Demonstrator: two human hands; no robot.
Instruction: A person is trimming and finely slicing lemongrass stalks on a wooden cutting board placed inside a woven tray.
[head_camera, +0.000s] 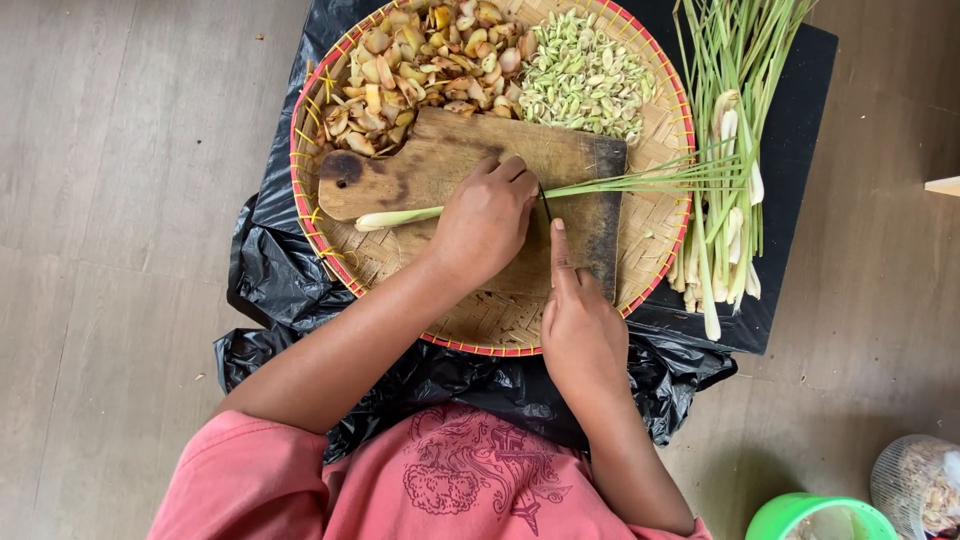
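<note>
On the cutting board (440, 160), lemongrass stalk (400, 217) under left hand's (485, 220) closed grip, knife (545, 203) in right hand (580, 335).

Left hand (487, 218) pins a lemongrass stalk (400, 216) on the cutting board (440, 160); right hand (580, 335) presses a knife (545, 205) across it

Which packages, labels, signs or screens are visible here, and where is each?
No labels, signs or screens show.
Clear container: bottom right corner, rounded, holds pale pieces.
Green tub: bottom edge beside it, round, bright green rim.
Black plastic bag: crumpled under the woven tray.
</note>
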